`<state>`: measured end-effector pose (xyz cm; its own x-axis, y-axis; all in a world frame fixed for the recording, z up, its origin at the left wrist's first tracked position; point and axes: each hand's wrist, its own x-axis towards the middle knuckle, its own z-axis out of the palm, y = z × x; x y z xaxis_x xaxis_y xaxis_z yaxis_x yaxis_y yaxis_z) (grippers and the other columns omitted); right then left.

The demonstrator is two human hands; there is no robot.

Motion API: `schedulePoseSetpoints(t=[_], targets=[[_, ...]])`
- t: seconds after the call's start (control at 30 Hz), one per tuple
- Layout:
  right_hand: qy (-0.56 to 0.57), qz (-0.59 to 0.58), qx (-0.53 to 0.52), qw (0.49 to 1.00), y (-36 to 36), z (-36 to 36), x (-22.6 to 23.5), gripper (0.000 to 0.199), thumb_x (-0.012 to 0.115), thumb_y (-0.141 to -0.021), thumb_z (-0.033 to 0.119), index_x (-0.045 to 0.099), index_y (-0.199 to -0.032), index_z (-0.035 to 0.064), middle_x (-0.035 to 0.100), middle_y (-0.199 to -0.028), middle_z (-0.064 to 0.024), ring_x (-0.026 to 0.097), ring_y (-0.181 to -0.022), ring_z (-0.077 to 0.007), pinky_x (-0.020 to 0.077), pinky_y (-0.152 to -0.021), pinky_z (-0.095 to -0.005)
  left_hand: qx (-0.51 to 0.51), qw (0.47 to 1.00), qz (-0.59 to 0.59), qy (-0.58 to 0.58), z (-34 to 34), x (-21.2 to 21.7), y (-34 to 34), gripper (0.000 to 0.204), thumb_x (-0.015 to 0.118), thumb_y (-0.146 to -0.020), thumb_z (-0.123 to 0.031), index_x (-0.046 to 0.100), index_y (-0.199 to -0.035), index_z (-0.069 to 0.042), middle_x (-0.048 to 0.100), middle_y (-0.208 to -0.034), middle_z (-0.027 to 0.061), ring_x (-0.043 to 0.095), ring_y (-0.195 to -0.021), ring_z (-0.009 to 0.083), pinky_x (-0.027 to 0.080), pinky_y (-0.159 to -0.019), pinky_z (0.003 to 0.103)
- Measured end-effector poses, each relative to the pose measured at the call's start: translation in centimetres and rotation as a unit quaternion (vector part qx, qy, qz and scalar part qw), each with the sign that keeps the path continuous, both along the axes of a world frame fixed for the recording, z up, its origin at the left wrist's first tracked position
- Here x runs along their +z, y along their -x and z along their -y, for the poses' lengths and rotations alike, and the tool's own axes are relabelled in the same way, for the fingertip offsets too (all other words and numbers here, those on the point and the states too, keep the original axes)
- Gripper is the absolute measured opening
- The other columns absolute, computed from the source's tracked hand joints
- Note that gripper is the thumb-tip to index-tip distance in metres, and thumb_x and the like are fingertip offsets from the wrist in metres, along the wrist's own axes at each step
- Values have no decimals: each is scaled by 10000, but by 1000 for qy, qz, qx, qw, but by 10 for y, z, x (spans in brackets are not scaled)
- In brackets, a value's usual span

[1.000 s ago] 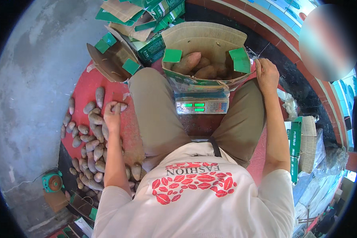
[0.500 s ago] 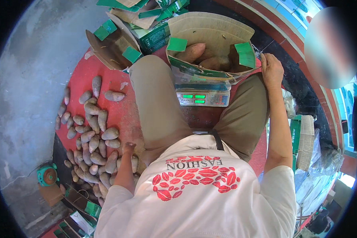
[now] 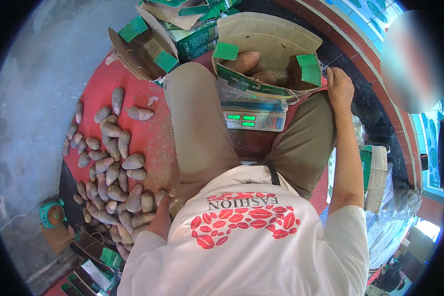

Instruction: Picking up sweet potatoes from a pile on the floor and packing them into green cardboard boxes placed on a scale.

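At my left side my left hand point(image 3: 166, 203) reaches down beside my thigh, at the edge of a heap of sweet potatoes point(image 3: 133, 161). Its fingers are mostly hidden, so a grip cannot be made out. My right hand point(image 3: 340, 90) rests on my right knee with its fingers lying forward, close to the right corner of an open cardboard box point(image 3: 261, 30). Several large sweet potatoes point(image 3: 243, 62) lie in that box. The box stands on a digital scale point(image 3: 254, 120) with lit green displays, between my knees.
Another open carton point(image 3: 133, 56) stands left of the scale, before stacked green cartons point(image 3: 197, 43). Red sheeting point(image 3: 155, 135) covers the floor. A grey wall point(image 3: 32, 123) and a small green round device point(image 3: 53, 214) are at the left. A carton point(image 3: 377, 167) and plastic sheeting point(image 3: 380, 232) lie right.
My left hand has moved down and back, closer to my hip beside the heap. My right hand stays on the knee. The whole view has shifted slightly.
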<state>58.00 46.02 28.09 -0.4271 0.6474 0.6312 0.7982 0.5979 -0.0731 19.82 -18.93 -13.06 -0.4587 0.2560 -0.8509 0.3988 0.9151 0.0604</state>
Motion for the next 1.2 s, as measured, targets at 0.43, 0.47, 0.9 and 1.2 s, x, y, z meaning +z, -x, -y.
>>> schedulePoseSetpoints(t=[0.43, 0.47, 0.9, 1.2], targets=[[10, 28, -10, 1000, 4, -3, -1, 235, 550, -894, 269, 588, -777, 68, 589, -744, -121, 591, -699, -330, 460, -623, -429, -126, 975, 172, 61, -11, 61, -53, 439, 625, -763, -330, 608, -1086, -32, 630, -1106, 178, 600, -1030, 298, 458, -854, 392], [11, 30, -9, 999, 3, -3, -1, 235, 550, -894, 269, 589, -777, 69, 589, -741, -122, 590, -695, -332, 460, -618, -429, -119, 978, 165, 50, -12, 67, -54, 436, 625, -765, -328, 608, -1085, -32, 630, -1106, 178, 600, -1029, 298, 458, -854, 392], [35, 32, -12, 999, 7, -1, 2, 227, 559, -896, 253, 588, -803, 49, 585, -778, -141, 576, -719, -362, 456, -607, -428, -26, 993, 71, -94, -7, 105, -58, 396, 621, -781, -302, 612, -1069, -30, 632, -1102, 177, 603, -1020, 299, 459, -852, 393], [10, 48, -6, 999, 4, -3, 0, 241, 548, -895, 276, 591, -779, 69, 590, -736, -129, 594, -698, -337, 464, -616, -433, 28, 982, 3, -188, 4, 126, -53, 368, 618, -793, -284, 615, -1058, -29, 633, -1098, 177, 605, -1013, 299, 460, -850, 394]])
